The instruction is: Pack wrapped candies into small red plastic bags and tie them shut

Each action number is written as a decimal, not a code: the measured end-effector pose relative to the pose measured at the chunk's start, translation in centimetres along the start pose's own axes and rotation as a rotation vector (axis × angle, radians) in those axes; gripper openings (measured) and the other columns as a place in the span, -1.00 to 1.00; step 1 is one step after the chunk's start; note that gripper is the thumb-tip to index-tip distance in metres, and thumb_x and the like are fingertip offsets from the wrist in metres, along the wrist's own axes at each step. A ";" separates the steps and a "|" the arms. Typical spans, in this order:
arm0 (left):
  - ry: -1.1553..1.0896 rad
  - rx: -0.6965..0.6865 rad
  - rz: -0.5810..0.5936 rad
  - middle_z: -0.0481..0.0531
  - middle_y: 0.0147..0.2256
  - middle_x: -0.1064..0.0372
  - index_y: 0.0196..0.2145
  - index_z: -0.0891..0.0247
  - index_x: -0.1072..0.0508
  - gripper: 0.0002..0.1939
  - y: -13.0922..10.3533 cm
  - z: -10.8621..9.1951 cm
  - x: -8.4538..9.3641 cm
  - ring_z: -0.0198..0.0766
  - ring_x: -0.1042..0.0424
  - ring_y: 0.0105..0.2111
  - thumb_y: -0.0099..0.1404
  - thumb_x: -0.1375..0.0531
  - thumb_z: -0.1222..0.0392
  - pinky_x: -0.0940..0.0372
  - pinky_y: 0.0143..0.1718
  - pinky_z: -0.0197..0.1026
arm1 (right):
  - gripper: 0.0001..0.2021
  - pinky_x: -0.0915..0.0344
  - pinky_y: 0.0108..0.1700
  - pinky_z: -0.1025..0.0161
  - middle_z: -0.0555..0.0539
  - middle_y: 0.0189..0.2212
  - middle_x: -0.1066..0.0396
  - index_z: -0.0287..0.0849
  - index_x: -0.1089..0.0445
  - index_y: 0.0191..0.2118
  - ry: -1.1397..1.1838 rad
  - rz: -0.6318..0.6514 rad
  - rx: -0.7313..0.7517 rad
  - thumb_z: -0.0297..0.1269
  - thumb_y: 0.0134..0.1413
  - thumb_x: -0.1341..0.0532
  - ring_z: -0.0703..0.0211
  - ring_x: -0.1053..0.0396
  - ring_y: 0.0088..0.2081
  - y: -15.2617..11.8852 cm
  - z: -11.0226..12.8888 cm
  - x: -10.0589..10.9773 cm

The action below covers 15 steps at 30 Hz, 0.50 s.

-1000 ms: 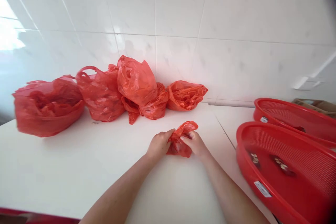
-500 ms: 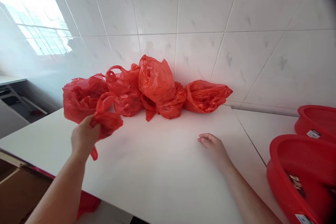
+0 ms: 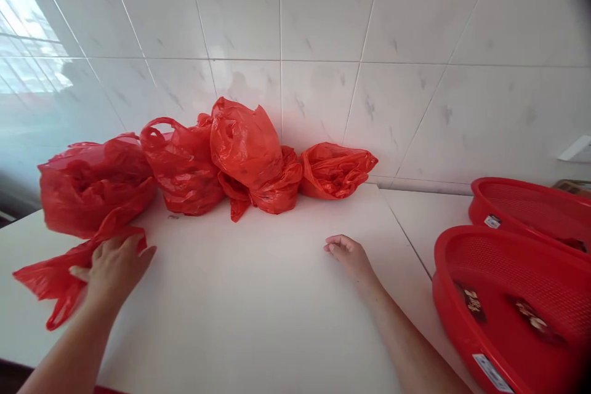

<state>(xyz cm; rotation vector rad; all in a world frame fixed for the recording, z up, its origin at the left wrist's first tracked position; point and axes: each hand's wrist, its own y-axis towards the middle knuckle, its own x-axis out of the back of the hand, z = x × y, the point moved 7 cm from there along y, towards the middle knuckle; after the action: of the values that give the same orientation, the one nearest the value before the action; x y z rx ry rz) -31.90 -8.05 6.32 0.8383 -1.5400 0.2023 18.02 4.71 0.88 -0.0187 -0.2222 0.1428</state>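
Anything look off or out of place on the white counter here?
Mostly tidy. One flattened red plastic bag lies apart from the row of bunched red plastic bags by the wall, trailing toward the counter's left edge under the left hand. No spills or damage visible.

No text I can actually read. White stickers on the rims of the near red basket [image 3: 508,295] and the far red basket [image 3: 530,209] by my right arm, print too small. Dark labels with pale marks inside the near one, blurred, illegible. Bags show no print.
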 end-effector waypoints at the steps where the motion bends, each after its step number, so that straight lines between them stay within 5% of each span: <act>1: 0.016 -0.022 -0.074 0.12 0.12 -0.18 -0.01 0.08 -0.31 -0.61 0.0 -1.7 0.8 0.17 -0.13 0.10 0.28 0.03 -0.08 -0.07 -0.03 0.37 | -0.76 -0.27 -0.07 0.11 -0.06 -0.30 -0.52 -0.12 -0.42 -0.24 -0.004 -0.003 -0.004 -0.17 -0.05 -0.16 0.06 -0.44 -0.17 0.0 0.0 0.0; 3: -0.084 -0.195 -0.158 0.18 0.08 -0.22 0.01 0.18 -0.32 -0.60 0.1 -6.7 1.5 0.08 -0.18 0.08 0.29 -0.01 0.00 -0.14 0.03 0.15 | -0.77 -0.28 -0.08 0.10 -0.07 -0.31 -0.52 -0.11 -0.43 -0.26 -0.012 -0.013 -0.008 -0.17 -0.06 -0.17 0.04 -0.44 -0.17 0.1 -0.2 0.1; 5: -0.242 -0.303 -0.097 0.25 0.04 -0.24 0.02 0.28 -0.33 -0.59 0.6 -11.6 0.6 0.01 -0.26 0.02 0.27 -0.05 0.06 -0.20 0.02 -0.01 | -0.77 -0.29 -0.09 0.10 -0.07 -0.31 -0.52 -0.10 -0.44 -0.27 -0.019 -0.014 -0.002 -0.17 -0.07 -0.18 0.02 -0.44 -0.18 0.1 -0.2 0.1; 8: -0.288 -0.399 -0.028 0.16 0.09 -0.21 0.14 0.17 -0.24 -0.52 1.9 -17.6 -1.6 -0.12 -0.27 0.04 0.26 -0.07 0.13 -0.18 0.04 -0.17 | -0.78 -0.29 -0.13 0.13 -0.06 -0.30 -0.52 -0.08 -0.44 -0.27 -0.049 0.012 0.015 -0.16 -0.06 -0.17 0.03 -0.44 -0.18 0.0 -0.1 -0.1; 12: -0.305 -0.389 0.131 0.29 0.23 -0.01 0.26 0.18 -0.04 -0.30 3.0 -21.4 -4.8 0.08 -0.20 0.12 0.21 -0.13 0.07 -0.21 -0.02 -0.06 | -0.79 -0.28 -0.16 0.14 -0.04 -0.31 -0.51 -0.08 -0.44 -0.29 -0.100 0.029 0.039 -0.17 -0.05 -0.16 0.05 -0.43 -0.22 -0.2 0.2 -0.2; 15: -0.293 -0.376 0.202 0.35 0.11 -0.21 0.15 0.29 -0.21 -0.47 2.0 -21.6 -5.7 0.09 -0.31 0.01 0.24 -0.08 0.08 -0.22 -0.08 -0.03 | -0.79 -0.28 -0.17 0.16 -0.02 -0.33 -0.50 -0.07 -0.44 -0.29 -0.117 0.037 0.048 -0.17 -0.05 -0.15 0.07 -0.43 -0.23 -0.2 0.4 -0.3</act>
<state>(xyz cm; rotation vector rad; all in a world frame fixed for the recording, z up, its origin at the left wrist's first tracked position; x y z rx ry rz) -16.48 8.23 5.62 0.4263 -1.8646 -0.0690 17.67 4.50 1.20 0.0333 -0.3351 0.1868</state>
